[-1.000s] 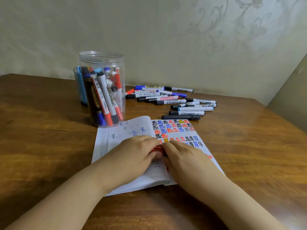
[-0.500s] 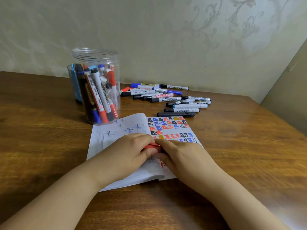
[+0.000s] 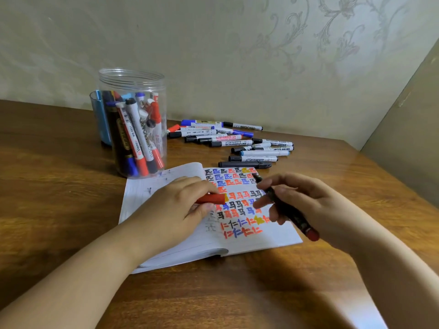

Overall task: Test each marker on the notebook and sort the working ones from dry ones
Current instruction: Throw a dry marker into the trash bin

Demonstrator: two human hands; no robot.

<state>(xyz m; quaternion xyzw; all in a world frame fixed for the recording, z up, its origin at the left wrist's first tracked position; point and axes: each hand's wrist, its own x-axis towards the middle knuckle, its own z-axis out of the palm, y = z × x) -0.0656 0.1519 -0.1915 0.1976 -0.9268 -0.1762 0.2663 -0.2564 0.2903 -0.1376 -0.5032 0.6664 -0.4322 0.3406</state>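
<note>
Mid-frame, the left hand [image 3: 180,205] pinches a red cap [image 3: 211,198] over the notebook [image 3: 261,238]. The right hand [image 3: 306,205] grips the uncapped marker [image 3: 287,210], fingers curled round it.

Left side: we see bare brown wooden table [image 3: 47,198] from the near edge up to the wall.
Back left: the tall clear plastic jar of markers [image 3: 133,122] blocks us, a blue cup [image 3: 98,119] touching behind it.
Centre: the open white notebook [image 3: 261,238] lies flat under both hands.
Back right: a row of loose whiteboard markers [image 3: 237,143] bars the way to the wall.
Right front: we find bare tabletop.
</note>
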